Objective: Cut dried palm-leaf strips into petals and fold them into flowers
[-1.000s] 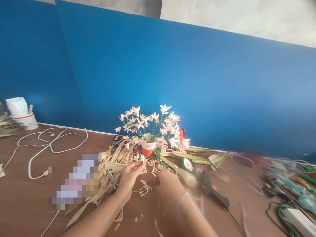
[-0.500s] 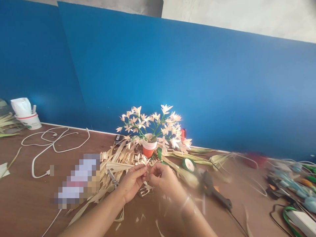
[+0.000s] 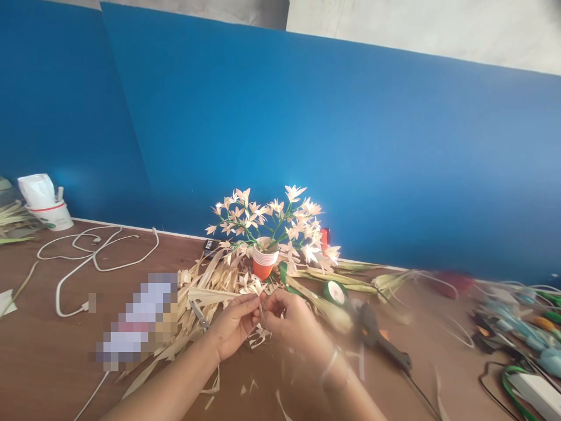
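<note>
My left hand (image 3: 236, 324) and my right hand (image 3: 291, 321) meet low in the middle, fingertips pinched close together. Between them is a thin pale corn husk strip (image 3: 262, 309), small and partly hidden by the fingers. Just above my left fingertips shows a pale husk flower (image 3: 252, 286); I cannot tell whether it is held or lies behind. Beyond stands an orange-and-white cup (image 3: 265, 266) with green-stemmed husk flowers (image 3: 300, 225) spreading from it. Scissors (image 3: 200, 314) lie left of my left hand, on dry husks (image 3: 210, 278).
A glue gun (image 3: 379, 339) and a roll of green tape (image 3: 336, 292) lie to the right. White cables (image 3: 94, 254) loop at the left, near a white tub (image 3: 52, 215). Husk scraps (image 3: 283, 403) dot the brown table (image 3: 39, 362). A blue panel (image 3: 263, 117) rises behind.
My hands keep almost the same place. The fingers of my right hand have shifted slightly, and the pale strip between the two hands shows more plainly.
</note>
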Demonstrator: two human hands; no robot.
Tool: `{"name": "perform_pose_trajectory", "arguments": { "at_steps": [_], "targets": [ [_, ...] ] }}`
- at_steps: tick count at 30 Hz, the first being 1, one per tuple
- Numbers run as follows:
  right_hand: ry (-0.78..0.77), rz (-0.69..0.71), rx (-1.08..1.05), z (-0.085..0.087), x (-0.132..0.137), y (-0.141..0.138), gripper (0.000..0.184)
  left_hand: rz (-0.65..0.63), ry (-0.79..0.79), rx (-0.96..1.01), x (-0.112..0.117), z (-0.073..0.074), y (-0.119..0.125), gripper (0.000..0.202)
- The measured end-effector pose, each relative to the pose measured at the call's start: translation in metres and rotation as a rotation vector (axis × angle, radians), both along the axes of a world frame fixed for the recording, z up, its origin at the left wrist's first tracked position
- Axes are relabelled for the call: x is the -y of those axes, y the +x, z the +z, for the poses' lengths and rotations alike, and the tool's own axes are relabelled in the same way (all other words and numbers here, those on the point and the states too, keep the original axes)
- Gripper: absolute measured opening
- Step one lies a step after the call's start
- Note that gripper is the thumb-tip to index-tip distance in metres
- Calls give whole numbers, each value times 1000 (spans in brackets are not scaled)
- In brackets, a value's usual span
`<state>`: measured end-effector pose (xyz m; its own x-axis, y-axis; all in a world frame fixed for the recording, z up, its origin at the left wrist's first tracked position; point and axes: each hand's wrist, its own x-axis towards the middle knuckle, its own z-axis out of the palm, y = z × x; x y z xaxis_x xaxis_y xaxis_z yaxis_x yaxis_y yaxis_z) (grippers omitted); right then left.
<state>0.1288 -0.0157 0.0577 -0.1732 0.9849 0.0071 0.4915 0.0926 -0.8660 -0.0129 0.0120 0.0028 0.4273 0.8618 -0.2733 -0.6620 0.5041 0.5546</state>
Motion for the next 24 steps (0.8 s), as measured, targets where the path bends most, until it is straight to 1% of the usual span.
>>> {"name": "perform_pose_trajectory", "arguments": {
  "at_steps": [6, 10, 16, 20, 24],
  "targets": [
    [-21, 15, -16, -1, 1, 2, 4, -11, -26, 55, -1, -3, -2, 14],
    [-49, 15, -35, -3, 0, 3, 5, -17, -33, 91, -1, -2, -2, 9],
    [-33, 12, -43, -6, -1, 5, 4, -10, -110, 114, 0, 3, -2, 11],
    [-57, 45, -38, -5, -1, 5, 4, 4, -140, 113, -1, 3, -2, 11],
    [-111, 61, -112, -4, -1, 4, 5, 3, -138, 103, 0, 4, -2, 10]
  ]
}}
